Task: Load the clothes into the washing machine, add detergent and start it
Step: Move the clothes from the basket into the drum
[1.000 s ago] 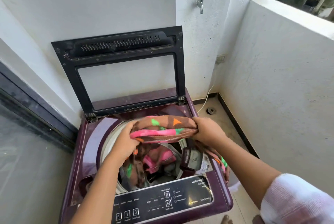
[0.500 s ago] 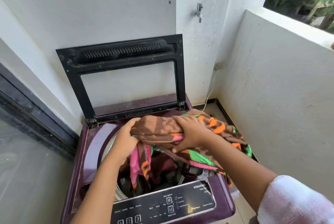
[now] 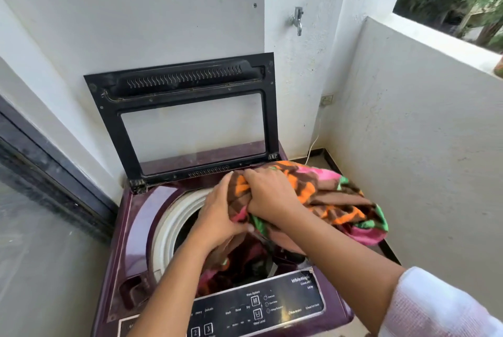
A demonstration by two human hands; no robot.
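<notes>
Hanging over the drum opening: one brown cloth, orange, pink and green pattern, part spilling past the machine's right edge, part trailing down inside. Left hand grasps its near fold; right hand clenched round its top. Washing machine, maroon, top-loading; lid raised upright against wall. Control panel at front. Tap on wall above.

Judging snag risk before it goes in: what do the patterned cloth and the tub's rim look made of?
The patterned cloth looks like a soft, fuzzy fleece or terry, matte, bunching in thick folds. The tub rim: seemingly smooth white plastic, slightly glossy, with moulded concentric ridges.
</notes>
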